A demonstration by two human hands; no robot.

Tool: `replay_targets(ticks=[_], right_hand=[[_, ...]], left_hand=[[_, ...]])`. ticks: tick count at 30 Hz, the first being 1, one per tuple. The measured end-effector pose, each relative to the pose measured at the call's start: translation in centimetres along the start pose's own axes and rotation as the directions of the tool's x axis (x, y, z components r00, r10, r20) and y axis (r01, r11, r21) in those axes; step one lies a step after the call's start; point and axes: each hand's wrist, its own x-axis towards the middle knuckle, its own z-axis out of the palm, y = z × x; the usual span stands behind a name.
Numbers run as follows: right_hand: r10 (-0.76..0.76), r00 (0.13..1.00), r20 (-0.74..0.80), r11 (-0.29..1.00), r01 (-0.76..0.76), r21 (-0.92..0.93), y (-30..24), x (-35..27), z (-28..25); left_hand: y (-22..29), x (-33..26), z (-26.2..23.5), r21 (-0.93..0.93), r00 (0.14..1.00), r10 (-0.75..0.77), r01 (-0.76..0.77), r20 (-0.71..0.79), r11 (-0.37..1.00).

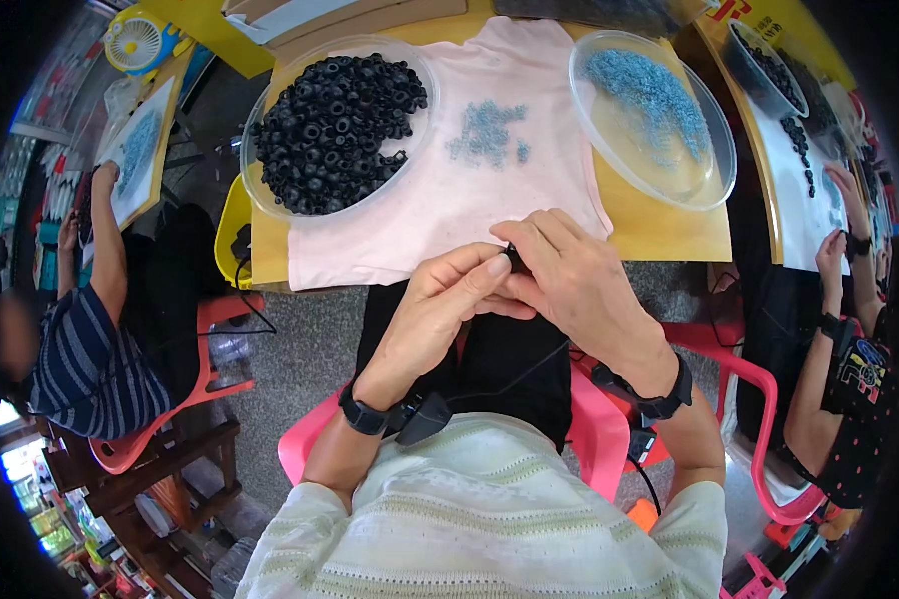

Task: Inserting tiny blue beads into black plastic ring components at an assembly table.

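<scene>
My left hand (449, 295) and my right hand (579, 280) meet at the table's near edge, fingers closed together around a small black round part (514, 258). Most of that part is covered by my fingertips. Beyond them a pale pink cloth (400, 250), shaped like a shirt, covers the tabletop. On the cloth lies a loose patch of small light-blue pieces (486, 132). A clear round tub heaped with black ring-shaped parts (335, 130) stands to the left. To the right, a tilted clear tray (659, 185) holds many more light-blue pieces (649, 90).
Cardboard boxes (340, 25) line the table's far edge. A yellow basket (232, 225) hangs beside its left side. One person (90, 349) works at a table on the left, another (839, 399) on the right with a black-filled bowl (769, 70). I sit on a pink chair (599, 429).
</scene>
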Motion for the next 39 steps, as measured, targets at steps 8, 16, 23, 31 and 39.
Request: replay_targets(ticks=[8, 16, 23, 31, 39], right_hand=[[0.028, 0.995, 0.093, 0.993, -0.039, 0.115, -0.7, -1.3, 1.8], [0.106, 0.986, -0.127, 0.985, -0.086, 0.151, -0.8, -0.6, 2.3], [0.135, 0.983, -0.121, 0.982, -0.116, 0.152, -1.1, 0.9, 1.3], [0.090, 0.993, -0.075, 0.994, -0.085, 0.069, -1.1, -0.6, 3.0], [0.186, 0.975, -0.123, 0.973, -0.166, 0.163, -0.4, 0.2, 3.2]], left_hand=[[-0.7, -1.0, -0.6, -0.012, 1.000, -0.013, 0.012, -0.013, 1.000], [-0.5, 0.2, -0.1, -0.044, 0.992, 0.097, -0.100, -0.076, 0.994], [0.4, 0.2, 0.3, -0.051, 0.982, 0.161, -0.167, -0.104, 0.985], [-1.2, 0.0, -0.3, -0.044, 0.981, 0.107, -0.115, -0.163, 0.992], [-0.2, 1.4, -0.9, 0.056, 0.987, 0.115, -0.109, -0.110, 0.992]])
